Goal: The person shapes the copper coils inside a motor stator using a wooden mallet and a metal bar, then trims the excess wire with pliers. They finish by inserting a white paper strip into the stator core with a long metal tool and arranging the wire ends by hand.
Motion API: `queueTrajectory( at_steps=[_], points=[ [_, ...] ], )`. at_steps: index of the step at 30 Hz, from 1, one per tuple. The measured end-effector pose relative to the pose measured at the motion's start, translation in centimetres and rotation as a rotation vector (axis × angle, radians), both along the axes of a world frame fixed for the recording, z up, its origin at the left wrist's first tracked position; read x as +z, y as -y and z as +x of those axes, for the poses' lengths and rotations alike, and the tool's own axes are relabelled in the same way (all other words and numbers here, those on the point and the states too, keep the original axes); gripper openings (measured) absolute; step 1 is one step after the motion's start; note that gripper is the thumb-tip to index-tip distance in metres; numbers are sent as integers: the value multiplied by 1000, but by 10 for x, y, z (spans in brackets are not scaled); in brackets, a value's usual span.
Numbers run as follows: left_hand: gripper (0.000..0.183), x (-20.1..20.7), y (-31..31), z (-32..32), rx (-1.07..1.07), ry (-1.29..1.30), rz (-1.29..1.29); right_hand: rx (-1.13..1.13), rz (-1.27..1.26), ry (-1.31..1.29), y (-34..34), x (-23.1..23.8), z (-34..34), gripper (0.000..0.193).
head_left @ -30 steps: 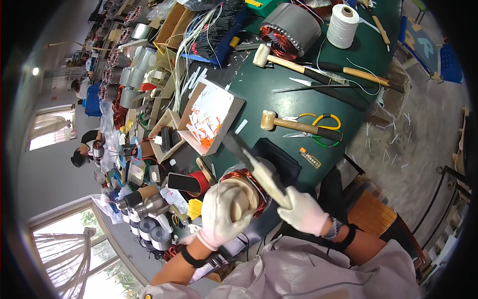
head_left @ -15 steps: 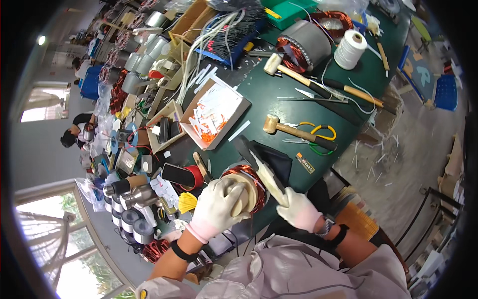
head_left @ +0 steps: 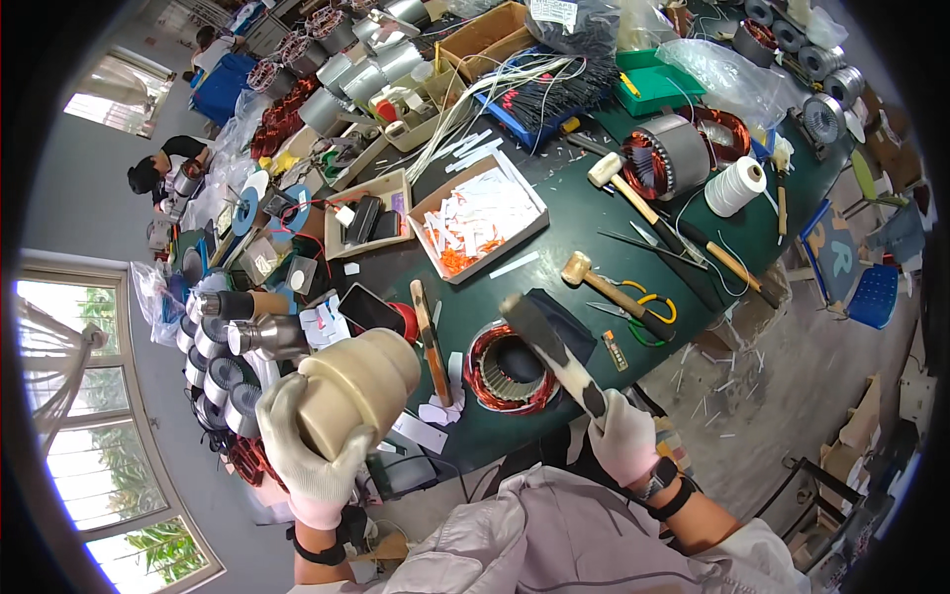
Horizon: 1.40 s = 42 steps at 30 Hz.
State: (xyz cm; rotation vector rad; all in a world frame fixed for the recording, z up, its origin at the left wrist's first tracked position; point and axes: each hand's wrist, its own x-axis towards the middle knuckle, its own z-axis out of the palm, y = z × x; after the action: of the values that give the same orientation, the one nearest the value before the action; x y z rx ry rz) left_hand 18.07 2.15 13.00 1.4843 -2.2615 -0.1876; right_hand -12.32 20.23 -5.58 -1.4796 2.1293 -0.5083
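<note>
One cream block [head_left: 361,384] is hovering left of the copper coil [head_left: 482,381], probably feeling heavy, stiff, smooth; the left hand [head_left: 315,460] is clasping its narrower end, a sound hold; the right hand [head_left: 625,443] is gripping a stick [head_left: 554,354].

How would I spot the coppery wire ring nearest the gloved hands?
Find the green table, then its near edge. Between the gloved left hand and gloved right hand sits the wire ring. Its dark round hole faces us; the grey-sided coil beyond faces sideways.
</note>
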Motion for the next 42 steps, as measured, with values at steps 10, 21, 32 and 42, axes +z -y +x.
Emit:
queueTrajectory(
  at_steps=[10, 21, 32, 42],
  points=[
    [73, -17, 55, -110, -218, 45, -17, -187, 217, 53, -11, -23, -91, 22],
    [70, -177, 142, -340, -569, 268, 309, 28, 208, -226, 11, -116, -244, 24],
    [78, -187, 179, -360, -409, 147, 348, 188, 81, -322, 85, -113, -257, 49],
    [37, -27, 95, -44, 397, -505, 186, 631, 101, -27, 85, -66, -123, 97]
  ],
)
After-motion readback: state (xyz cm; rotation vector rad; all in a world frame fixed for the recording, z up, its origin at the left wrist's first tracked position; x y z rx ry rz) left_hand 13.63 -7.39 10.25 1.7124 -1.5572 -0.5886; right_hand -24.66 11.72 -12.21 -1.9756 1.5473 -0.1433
